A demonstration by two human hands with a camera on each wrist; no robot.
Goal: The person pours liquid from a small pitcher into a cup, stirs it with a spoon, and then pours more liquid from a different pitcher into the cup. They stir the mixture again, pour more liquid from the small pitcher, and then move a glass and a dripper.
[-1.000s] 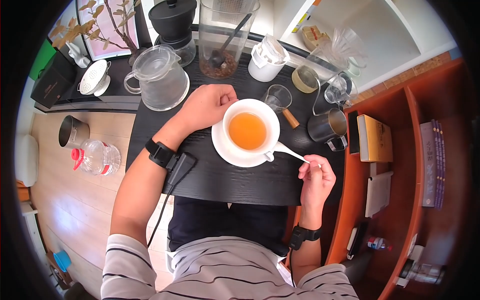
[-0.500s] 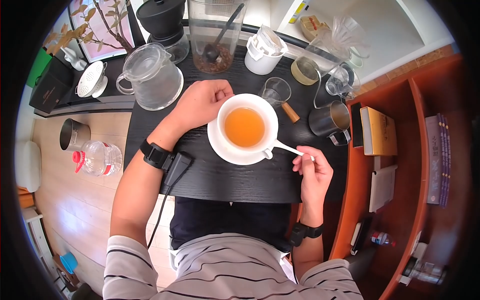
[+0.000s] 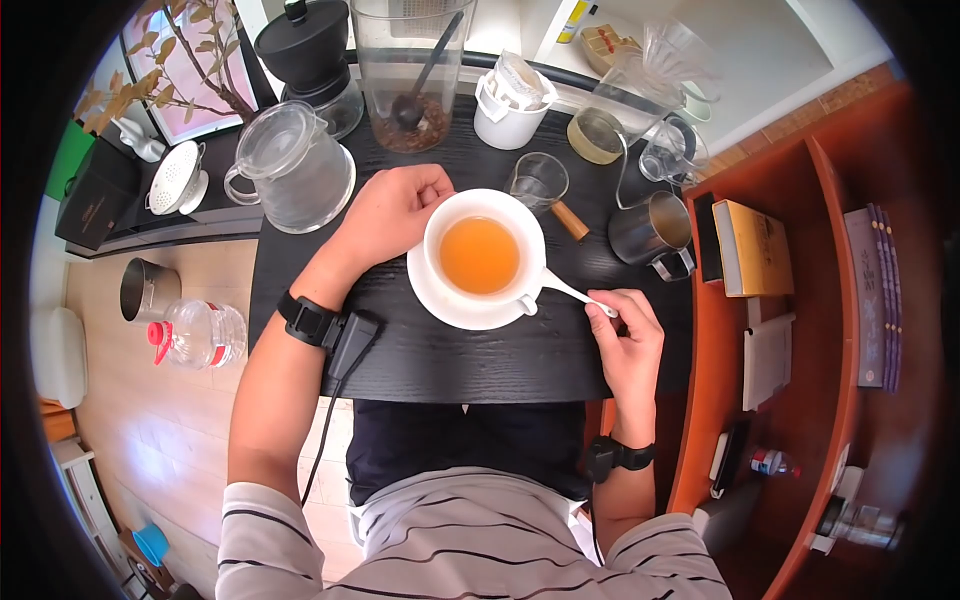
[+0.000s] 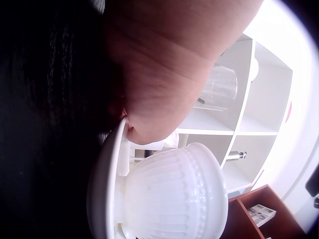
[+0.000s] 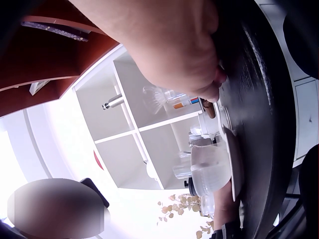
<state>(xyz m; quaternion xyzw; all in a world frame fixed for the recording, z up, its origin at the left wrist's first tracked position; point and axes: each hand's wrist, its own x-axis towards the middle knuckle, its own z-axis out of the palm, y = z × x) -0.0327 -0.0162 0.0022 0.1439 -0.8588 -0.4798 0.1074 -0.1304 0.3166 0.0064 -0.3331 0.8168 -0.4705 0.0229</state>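
Observation:
On the black table stands a white cup [image 3: 484, 205] of amber liquid, upright on a white saucer [image 3: 424, 291]. My left hand [image 3: 392, 212] lies at the saucer's upper left edge; in the left wrist view this hand [image 4: 164, 74] grips the saucer's rim [image 4: 107, 174], beside the ribbed cup [image 4: 174, 194]. Next to the cup's handle, a white spoon [image 3: 566, 289] points right, its bowl hidden in the head view. My right hand [image 3: 629, 345] pinches the end of its handle. The right wrist view shows that hand [image 5: 174, 45] at close range, its fingertips partly hidden.
Behind the cup stand a glass server [image 3: 295, 165], a grinder [image 3: 305, 50], a tall container of beans [image 3: 410, 110], a white drip-bag cup [image 3: 512, 105] and a wood-handled glass [image 3: 539, 182]. A metal pitcher [image 3: 648, 228] is right, beside an orange-brown shelf [image 3: 822, 230].
The head view has shifted a little, so the objects at the back appear farther left. Both hands keep their holds; my right fingers lie slightly differently on the spoon's handle.

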